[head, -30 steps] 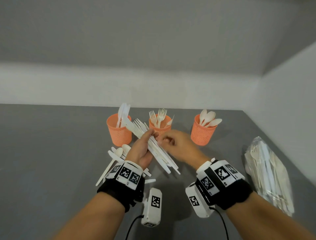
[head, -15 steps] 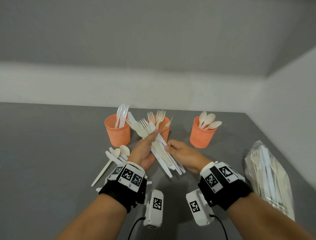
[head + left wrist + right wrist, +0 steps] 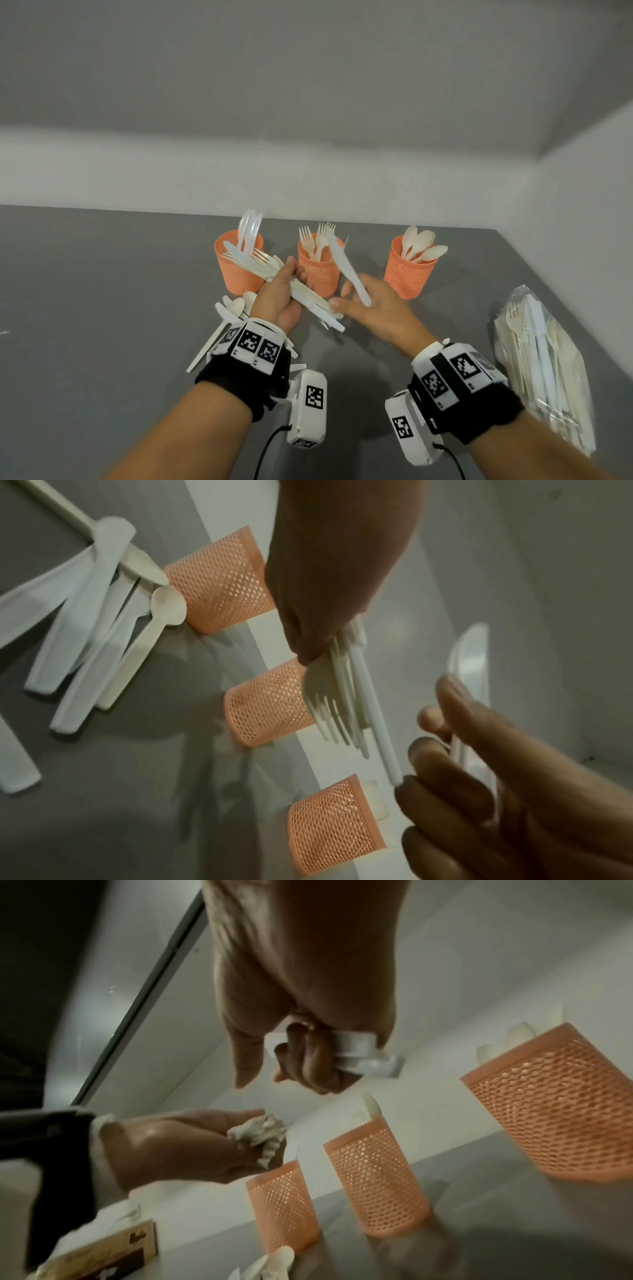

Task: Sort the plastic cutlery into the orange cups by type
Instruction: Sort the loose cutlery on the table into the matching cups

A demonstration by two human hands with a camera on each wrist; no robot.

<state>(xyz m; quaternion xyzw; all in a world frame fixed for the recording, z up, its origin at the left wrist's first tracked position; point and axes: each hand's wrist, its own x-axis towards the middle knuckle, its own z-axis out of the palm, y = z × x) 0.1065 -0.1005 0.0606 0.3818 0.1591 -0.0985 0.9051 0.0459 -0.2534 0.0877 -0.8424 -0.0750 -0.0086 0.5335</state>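
Three orange mesh cups stand in a row: the left cup (image 3: 239,270) holds white knives, the middle cup (image 3: 318,274) forks, the right cup (image 3: 407,277) spoons. My left hand (image 3: 294,274) grips a bundle of mixed cutlery (image 3: 260,265), whose fork tines show in the left wrist view (image 3: 329,707). My right hand (image 3: 356,294) pinches a single white piece (image 3: 342,263) that looks like a knife (image 3: 469,664), held upright in front of the middle cup and apart from the bundle. Its handle end pokes out of my curled fingers (image 3: 356,1053).
Loose knives and spoons (image 3: 233,308) lie on the grey table beside the left cup, partly under my left wrist. A clear plastic bag of more cutlery (image 3: 541,359) lies at the right edge by the wall. White walls close the back and right side.
My right hand has drawn one white piece out of the bundle and raised it to the right. The left hand has tilted the bundle towards the left cup.
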